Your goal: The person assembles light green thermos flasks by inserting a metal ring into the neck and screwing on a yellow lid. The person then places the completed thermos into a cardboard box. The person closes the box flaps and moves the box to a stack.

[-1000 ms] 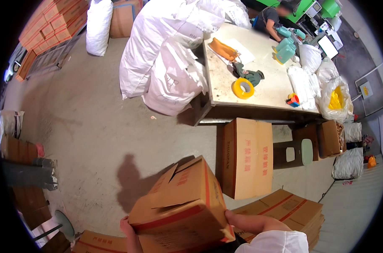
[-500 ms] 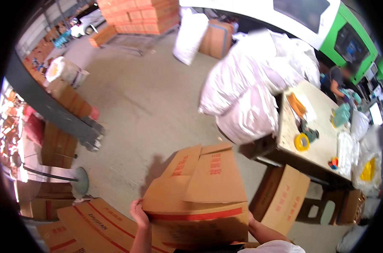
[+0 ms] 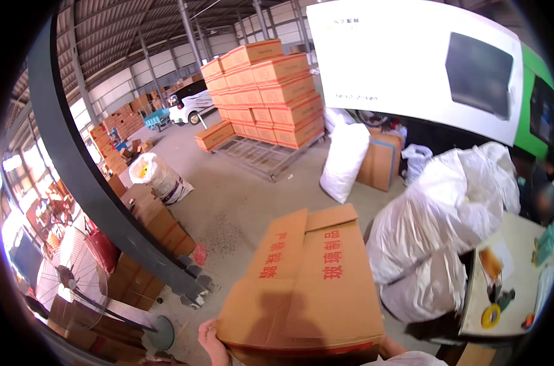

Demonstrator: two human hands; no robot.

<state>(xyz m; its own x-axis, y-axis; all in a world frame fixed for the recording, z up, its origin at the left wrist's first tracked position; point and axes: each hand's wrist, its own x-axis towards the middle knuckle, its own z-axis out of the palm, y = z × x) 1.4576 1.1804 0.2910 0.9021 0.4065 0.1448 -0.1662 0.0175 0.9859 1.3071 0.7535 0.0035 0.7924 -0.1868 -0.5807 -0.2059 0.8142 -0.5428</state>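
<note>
A brown cardboard box (image 3: pixel 332 305) with red printing is held up in front of me, its top flaps folded over and the far flap ends a little raised. Against its left side, near the bottom, sits my left hand (image 3: pixel 212 341), fingers curled at the edge. My right hand (image 3: pixel 389 348) grips the opposite side; its fingers are mostly hidden by the box. The box's underside is out of sight.
Ahead, stacked cartons (image 3: pixel 265 91) stand on a metal pallet (image 3: pixel 252 157). Large white sacks (image 3: pixel 435 213) and a worktable (image 3: pixel 472 305) with yellow tape (image 3: pixel 491 316) are at right. A dark post (image 3: pixel 106 165) and a fan (image 3: pixel 70 280) stand at left. A person (image 3: pixel 542 192) is at far right.
My view has lifted toward the stacked cartons and the hall beyond. The box stays between my hands, its top now showing more. The worktable has shifted toward the lower right of the picture.
</note>
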